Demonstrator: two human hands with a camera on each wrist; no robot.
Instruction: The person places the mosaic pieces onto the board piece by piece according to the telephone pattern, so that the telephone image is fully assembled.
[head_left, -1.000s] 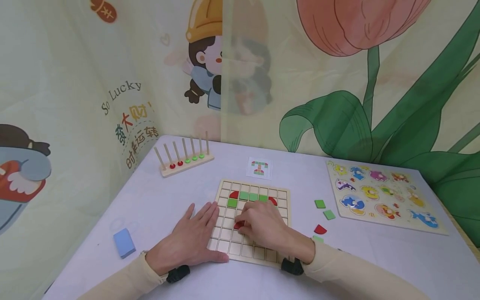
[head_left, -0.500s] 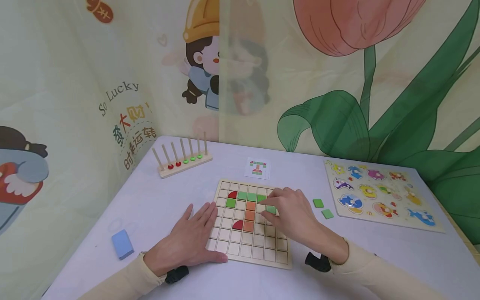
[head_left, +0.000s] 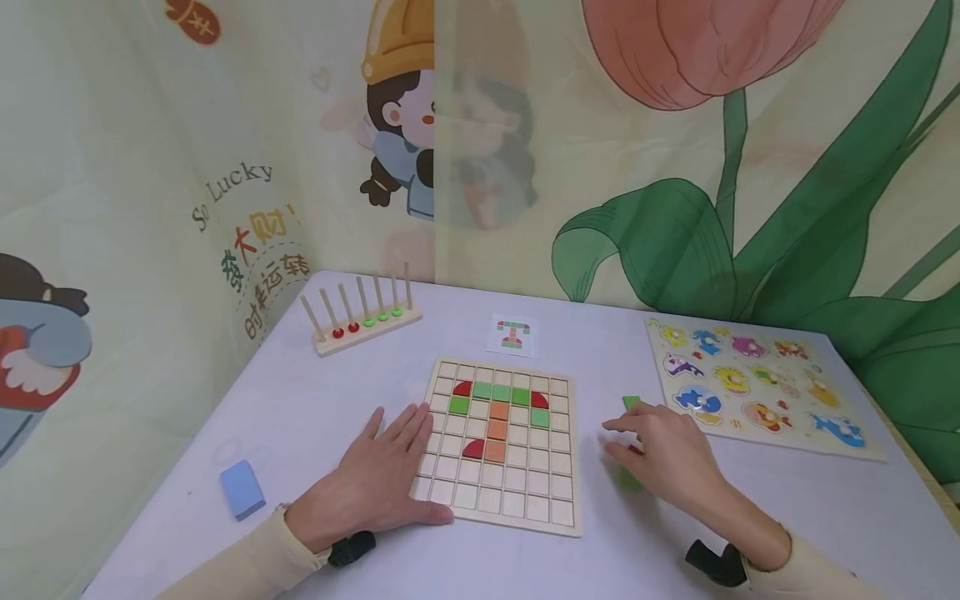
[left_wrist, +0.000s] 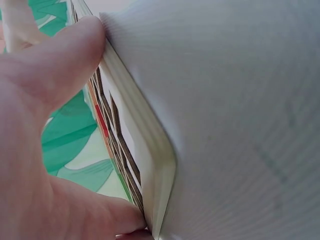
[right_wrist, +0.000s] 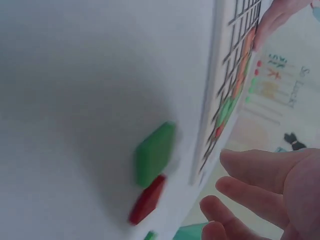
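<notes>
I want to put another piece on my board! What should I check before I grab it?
1. Left hand touching the grid board: ok, at its left edge.
2. Pattern card uncovered: ok.
3. Right hand free: ok, its fingers hold nothing.
4. Loose red piece nearby: ok, by the right hand.
5. Red on both sides of the lowest orange tile, like the card: not ok, only on the left.
6. Enough loose green pieces: cannot tell, your hand hides some.
</notes>
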